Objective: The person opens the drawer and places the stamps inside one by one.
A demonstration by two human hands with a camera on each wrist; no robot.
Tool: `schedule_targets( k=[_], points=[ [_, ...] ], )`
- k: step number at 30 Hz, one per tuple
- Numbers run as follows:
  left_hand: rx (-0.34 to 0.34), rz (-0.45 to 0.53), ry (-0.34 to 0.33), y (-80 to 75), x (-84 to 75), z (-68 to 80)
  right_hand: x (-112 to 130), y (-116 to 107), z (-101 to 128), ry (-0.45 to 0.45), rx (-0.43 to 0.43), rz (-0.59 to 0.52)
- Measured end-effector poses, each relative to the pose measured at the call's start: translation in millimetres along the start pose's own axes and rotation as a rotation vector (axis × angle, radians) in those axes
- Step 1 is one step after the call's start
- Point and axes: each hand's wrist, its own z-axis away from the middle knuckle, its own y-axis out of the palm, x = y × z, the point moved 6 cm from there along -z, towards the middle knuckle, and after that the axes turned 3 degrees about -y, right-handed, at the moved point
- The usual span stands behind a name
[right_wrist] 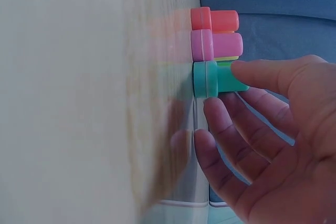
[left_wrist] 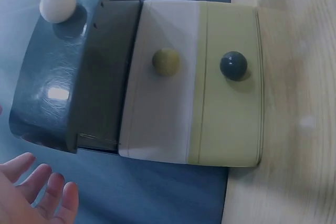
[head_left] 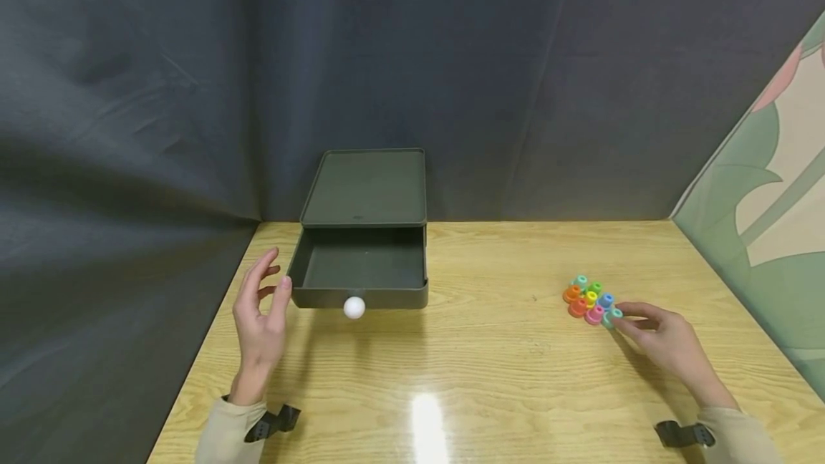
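The right hand [head_left: 670, 346] pinched a teal peg [head_left: 614, 316] at the near corner of its cluster [head_left: 591, 299] on the surface [head_left: 490, 378]; the left hand [head_left: 261, 324], fingers loose, hung beside the drawer [head_left: 393, 298]. The peg looked light, rigid, smooth, best held by its stem [right_wrist: 224, 80].

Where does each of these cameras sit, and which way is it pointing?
Head: worn on the person's head, looking forward and down at the table; the left hand, right hand and sleeves show.
Left wrist: worn there, facing the front of the drawer unit, picture tipped sideways; that hand's fingers show lower left.
Right wrist: worn there, looking low along the table at the coloured pieces, also sideways; that hand shows at the teal piece.
Shared: head and left wrist both see the white knob.
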Motion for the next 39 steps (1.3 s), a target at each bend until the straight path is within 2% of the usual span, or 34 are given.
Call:
schedule_targets(
  k=[9, 23, 35, 39],
  points=[
    [0.049, 0.023, 0.041, 5.2, 6.9, -1.9, -3, -6, 0, 0.013, 0.011, 0.012],
    [0.089, 0.029, 0.034, 9.2, 14.5, -2.7, 7, -19, -2, -0.004, -0.008, -0.005],
    [0.089, 0.049, 0.066, 14.3, 18.0, -1.4, 33, -34, -7, -0.098, -0.081, 0.023],
    [0.102, 0.053, 0.051, 16.9, 19.7, -0.6, 45, -40, -8, -0.113, -0.098, 0.025]
  ],
)
